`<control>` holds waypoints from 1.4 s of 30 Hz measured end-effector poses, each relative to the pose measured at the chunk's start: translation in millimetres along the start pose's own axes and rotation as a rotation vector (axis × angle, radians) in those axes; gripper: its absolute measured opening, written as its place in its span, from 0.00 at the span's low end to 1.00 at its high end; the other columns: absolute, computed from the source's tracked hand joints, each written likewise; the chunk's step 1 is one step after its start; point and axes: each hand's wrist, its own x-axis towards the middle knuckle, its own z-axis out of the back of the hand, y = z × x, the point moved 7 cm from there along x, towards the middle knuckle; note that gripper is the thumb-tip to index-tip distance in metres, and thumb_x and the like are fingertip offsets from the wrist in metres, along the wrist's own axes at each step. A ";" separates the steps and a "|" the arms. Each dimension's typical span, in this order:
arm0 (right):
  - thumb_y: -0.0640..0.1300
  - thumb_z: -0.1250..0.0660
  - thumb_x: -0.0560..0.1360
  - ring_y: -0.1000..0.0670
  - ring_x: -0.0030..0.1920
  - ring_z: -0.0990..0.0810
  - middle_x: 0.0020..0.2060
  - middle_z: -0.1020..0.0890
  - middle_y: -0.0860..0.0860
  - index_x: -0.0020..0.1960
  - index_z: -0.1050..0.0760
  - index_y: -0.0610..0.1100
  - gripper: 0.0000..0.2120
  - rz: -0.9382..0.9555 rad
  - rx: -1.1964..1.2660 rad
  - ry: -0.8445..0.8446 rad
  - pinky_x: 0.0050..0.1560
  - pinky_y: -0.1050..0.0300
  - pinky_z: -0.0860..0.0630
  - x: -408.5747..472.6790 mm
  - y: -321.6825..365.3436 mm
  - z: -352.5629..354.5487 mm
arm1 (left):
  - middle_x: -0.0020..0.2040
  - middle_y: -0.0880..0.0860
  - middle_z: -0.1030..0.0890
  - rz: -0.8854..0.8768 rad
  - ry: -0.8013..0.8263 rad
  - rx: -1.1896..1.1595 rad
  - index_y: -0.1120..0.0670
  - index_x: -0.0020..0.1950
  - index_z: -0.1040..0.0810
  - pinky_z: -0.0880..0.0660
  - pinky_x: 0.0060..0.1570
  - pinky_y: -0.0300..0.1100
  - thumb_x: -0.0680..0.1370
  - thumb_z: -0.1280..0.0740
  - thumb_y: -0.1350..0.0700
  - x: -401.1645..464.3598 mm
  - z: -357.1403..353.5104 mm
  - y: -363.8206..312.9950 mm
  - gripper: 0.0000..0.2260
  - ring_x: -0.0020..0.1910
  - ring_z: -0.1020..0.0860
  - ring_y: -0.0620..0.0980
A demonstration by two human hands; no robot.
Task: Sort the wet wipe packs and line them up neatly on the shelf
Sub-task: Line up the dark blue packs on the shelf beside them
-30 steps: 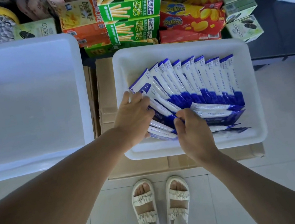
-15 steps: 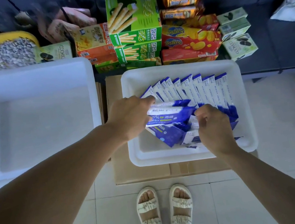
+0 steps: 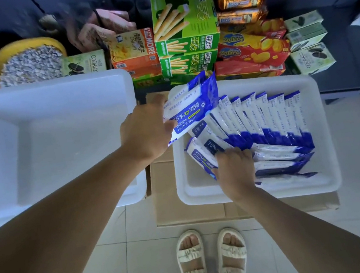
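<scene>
The left hand [image 3: 147,132] is gripping a blue-and-white plastic wet wipe pack [image 3: 190,110] above the white foam tray [image 3: 322,126], likely for re-slotting, while the right hand [image 3: 235,165] is pinching loose packs [image 3: 203,154] (steadying them) beside the standing row [image 3: 266,119].

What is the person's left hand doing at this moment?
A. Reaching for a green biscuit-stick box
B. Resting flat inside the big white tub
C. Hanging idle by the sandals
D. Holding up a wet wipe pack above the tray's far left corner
D: the left hand grips a wet wipe pack lifted over the far left corner of the white tray.
</scene>
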 end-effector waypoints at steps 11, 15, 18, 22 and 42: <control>0.37 0.20 0.48 0.40 0.38 0.24 0.37 0.24 0.41 0.36 0.26 0.38 0.20 -0.032 0.032 -0.153 0.41 0.50 0.26 10.2 -15.4 7.7 | 0.64 0.53 0.24 0.030 0.028 -0.069 0.56 0.64 0.33 0.30 0.43 0.40 0.77 0.35 0.47 3.4 1.3 3.9 0.20 0.55 0.22 0.54; 0.35 0.24 0.52 0.40 0.36 0.24 0.40 0.24 0.40 0.47 0.28 0.35 0.26 -0.150 0.099 -0.134 0.41 0.51 0.27 16.5 -10.0 7.9 | 0.64 0.53 0.24 0.034 0.046 -0.083 0.55 0.65 0.34 0.27 0.44 0.41 0.77 0.35 0.47 3.5 -3.9 4.1 0.20 0.55 0.21 0.54; 0.41 0.27 0.66 0.42 0.51 0.25 0.57 0.30 0.40 0.62 0.38 0.37 0.30 -0.273 0.131 0.020 0.54 0.52 0.32 13.6 -15.9 3.3 | 0.63 0.53 0.24 0.033 0.050 -0.076 0.55 0.64 0.34 0.25 0.46 0.44 0.77 0.35 0.47 3.6 -5.4 3.3 0.20 0.54 0.21 0.53; 0.54 0.30 0.71 0.43 0.56 0.27 0.59 0.29 0.42 0.63 0.41 0.39 0.31 -0.345 0.173 0.018 0.58 0.51 0.33 7.0 -24.1 3.6 | 0.63 0.53 0.24 0.042 0.069 -0.062 0.55 0.63 0.34 0.26 0.46 0.43 0.78 0.35 0.47 3.9 -6.5 2.2 0.19 0.54 0.21 0.54; 0.53 0.41 0.80 0.42 0.54 0.21 0.54 0.20 0.46 0.64 0.38 0.44 0.18 0.001 0.199 -0.064 0.41 0.53 0.32 -5.1 -37.4 144.8 | 0.58 0.53 0.21 0.046 -0.031 -0.064 0.53 0.62 0.33 0.34 0.33 0.40 0.78 0.36 0.49 -13.2 88.0 -34.6 0.16 0.42 0.25 0.50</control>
